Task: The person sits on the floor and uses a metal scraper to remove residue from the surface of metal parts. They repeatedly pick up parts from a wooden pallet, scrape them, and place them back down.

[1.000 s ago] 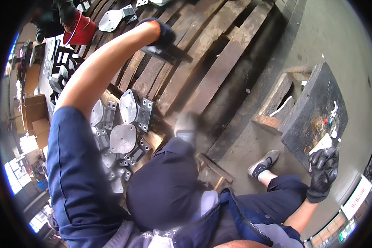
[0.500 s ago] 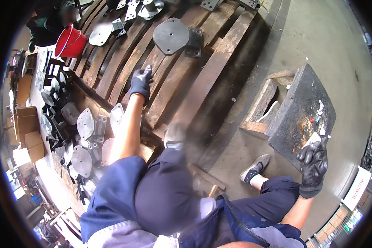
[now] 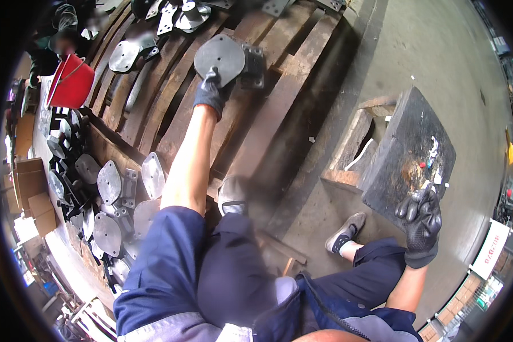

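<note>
My left hand [image 3: 210, 97], in a dark glove, is at the near edge of a rounded grey metal plate [image 3: 225, 57] with holes. The thumb lies on top of the plate and the fingers close round its edge, partly hidden. A drilled bracket [image 3: 253, 67] joins the plate's right side; the part lies on a wooden pallet [image 3: 262, 134]. My right hand [image 3: 420, 228], in a black glove, is held up with curled fingers beside a dark wooden stool [image 3: 393, 171]. Something small and pale shows by its fingertips, too small to name.
Many similar metal plates [image 3: 107, 233] stand packed at the left. More parts [image 3: 191, 17] lie at the pallet's far end. A person beside a red bucket [image 3: 71, 82] is at the far left. My shoe [image 3: 347, 228] is on the floor below the stool.
My left hand has reached forward from above the pallet slats and taken hold of the plate's near edge. My right hand has stayed by the stool, its fingers still curled. The view has shifted slightly.
</note>
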### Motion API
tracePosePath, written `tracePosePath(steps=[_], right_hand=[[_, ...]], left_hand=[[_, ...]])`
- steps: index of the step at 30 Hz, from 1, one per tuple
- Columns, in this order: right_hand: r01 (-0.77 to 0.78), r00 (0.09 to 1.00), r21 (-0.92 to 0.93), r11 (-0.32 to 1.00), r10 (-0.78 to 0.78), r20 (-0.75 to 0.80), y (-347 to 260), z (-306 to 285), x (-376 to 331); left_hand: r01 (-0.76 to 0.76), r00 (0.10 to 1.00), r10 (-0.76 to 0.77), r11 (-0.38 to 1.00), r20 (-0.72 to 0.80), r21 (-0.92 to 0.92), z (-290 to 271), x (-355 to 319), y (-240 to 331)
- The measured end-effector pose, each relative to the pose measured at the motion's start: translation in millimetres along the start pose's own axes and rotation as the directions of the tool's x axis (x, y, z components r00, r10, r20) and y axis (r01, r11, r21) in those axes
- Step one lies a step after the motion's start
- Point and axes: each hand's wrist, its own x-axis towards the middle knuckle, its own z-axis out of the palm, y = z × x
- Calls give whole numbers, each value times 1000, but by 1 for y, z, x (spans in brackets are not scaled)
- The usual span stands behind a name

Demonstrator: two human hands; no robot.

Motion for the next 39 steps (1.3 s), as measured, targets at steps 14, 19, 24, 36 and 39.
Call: tracePosePath(steps=[14,19,24,36,39], right_hand=[[81,996,-23,996,-82,-27,-5,-7,-28],[165,986,-32,986,-166,-21,-10,-11,-31],[209,976,171,963,-195,-95,-11,-20,-26],[69,993,432,899,-104,59,2,-38,-54],[316,923,76,946,-288,-255,0,-53,-66]], left_hand=[[252,910,88,661,-406,707,-136,-132,80],[60,599,800,-95,40,994,-41,-192,98],[-466,883,-200,-486,425,739,102,-258,25],[-870,489,-728,-364,480,333,110,-309,-38],[-876,483,-691,-378,538,300,94,-306,-61]])
